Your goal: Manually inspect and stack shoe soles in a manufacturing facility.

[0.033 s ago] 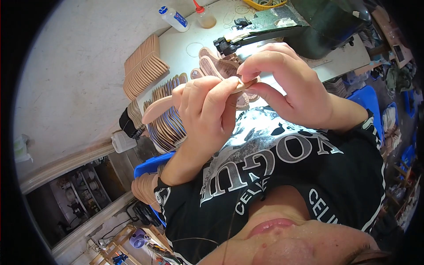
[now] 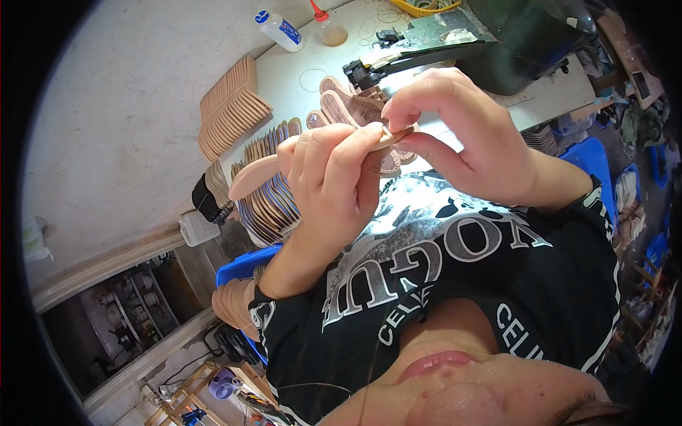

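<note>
One tan insole (image 2: 253, 175) is held up over the near side of the desk, in front of the wearer's chest. It is gripped by the left hand (image 2: 330, 167), whose fingers are wrapped around its middle, while its far end is pinched between the thumb and fingertips of the right hand (image 2: 472, 128). Several loose insoles (image 2: 349, 106) are spread just beyond the hands on the white desk (image 2: 284, 74). To the left, a long row of thin insoles (image 2: 273, 192) is stood on edge, and behind it a tan stack (image 2: 233, 106) is lined up beside the wall (image 2: 128, 85). Along the back, a white bottle (image 2: 280, 30) with a blue cap is set near a red-tipped squeeze bottle (image 2: 330, 32), and a yellow basket (image 2: 426, 7) is partly seen. The right end is taken up by a dark green machine (image 2: 522, 42). Blue bins (image 2: 586, 160) are placed at both sides of the wearer. At lower left, a dark opening (image 2: 121, 319) is framed in the pale wall, above a wooden rack (image 2: 188, 397).
</note>
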Demonstrator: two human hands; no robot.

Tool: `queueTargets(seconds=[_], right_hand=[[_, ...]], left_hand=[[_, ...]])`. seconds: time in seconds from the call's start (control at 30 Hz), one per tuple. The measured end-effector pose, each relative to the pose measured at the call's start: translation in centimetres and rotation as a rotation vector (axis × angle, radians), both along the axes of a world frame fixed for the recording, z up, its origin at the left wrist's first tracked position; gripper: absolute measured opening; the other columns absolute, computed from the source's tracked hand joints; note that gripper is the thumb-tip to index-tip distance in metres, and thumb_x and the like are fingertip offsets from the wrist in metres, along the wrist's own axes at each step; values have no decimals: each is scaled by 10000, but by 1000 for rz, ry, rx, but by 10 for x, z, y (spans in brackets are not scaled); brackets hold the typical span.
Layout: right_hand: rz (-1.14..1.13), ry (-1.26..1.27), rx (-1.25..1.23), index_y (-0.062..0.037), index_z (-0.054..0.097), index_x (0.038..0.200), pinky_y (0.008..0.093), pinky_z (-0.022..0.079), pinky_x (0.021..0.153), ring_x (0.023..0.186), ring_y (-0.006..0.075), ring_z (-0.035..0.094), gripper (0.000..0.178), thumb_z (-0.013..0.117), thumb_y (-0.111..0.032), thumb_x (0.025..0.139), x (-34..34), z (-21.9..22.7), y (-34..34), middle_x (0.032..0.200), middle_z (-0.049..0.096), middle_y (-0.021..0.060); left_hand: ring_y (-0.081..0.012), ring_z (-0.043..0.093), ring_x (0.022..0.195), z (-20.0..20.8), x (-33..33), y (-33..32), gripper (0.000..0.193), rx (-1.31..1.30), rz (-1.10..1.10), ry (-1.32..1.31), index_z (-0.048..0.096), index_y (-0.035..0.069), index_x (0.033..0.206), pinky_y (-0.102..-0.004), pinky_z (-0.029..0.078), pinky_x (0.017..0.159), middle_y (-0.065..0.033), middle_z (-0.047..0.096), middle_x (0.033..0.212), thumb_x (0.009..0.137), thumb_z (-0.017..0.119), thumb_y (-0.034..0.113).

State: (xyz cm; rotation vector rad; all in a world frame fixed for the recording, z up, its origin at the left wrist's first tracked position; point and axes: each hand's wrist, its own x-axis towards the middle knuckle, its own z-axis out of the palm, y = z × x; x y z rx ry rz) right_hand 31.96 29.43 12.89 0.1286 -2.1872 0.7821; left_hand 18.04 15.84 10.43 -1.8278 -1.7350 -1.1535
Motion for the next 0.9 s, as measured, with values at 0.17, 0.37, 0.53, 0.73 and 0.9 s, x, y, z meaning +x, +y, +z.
queueTargets(seconds=[0.17, 0.37, 0.53, 0.73, 0.9], right_hand=[[19, 70, -406, -55, 551, 1043, 301, 483, 731, 797, 182, 622, 339, 707, -14, 745, -3, -14, -5, 883, 621, 53], [-56, 62, -216, -60, 557, 1064, 302, 475, 782, 815, 182, 623, 364, 720, -36, 740, -2, -13, 0, 887, 626, 45], [-87, 39, -101, -61, 554, 1033, 329, 457, 786, 817, 212, 610, 315, 700, -58, 753, -3, -12, 1, 866, 615, 45], [-74, -93, -83, -42, 518, 1023, 327, 465, 751, 813, 221, 601, 311, 691, -18, 765, -4, -11, 1, 888, 611, 71], [15, -138, -383, -58, 515, 1046, 333, 476, 739, 838, 227, 617, 338, 700, -50, 762, -6, -24, 0, 887, 612, 73]], left_hand=[[-189, 574, 763, 0, 0, 3, 325, 21, -29, -40, 620, 116, 1043, -323, 351, 698, -23, 620, 877, 733, 717, 92], [-177, 569, 805, 0, -4, 7, 361, -56, -70, -131, 618, 122, 1040, -330, 321, 732, -4, 626, 861, 703, 720, 45], [-172, 549, 779, -2, -4, 9, 352, -63, -54, -156, 625, 136, 995, -325, 284, 720, 11, 610, 832, 680, 718, 9], [-161, 535, 749, -3, -3, 9, 301, -97, -13, -182, 646, 159, 909, -327, 278, 719, 22, 587, 789, 658, 738, 20], [-157, 538, 740, -7, -5, 4, 281, -48, 33, -115, 640, 155, 880, -315, 292, 729, 23, 582, 775, 648, 742, 33]])
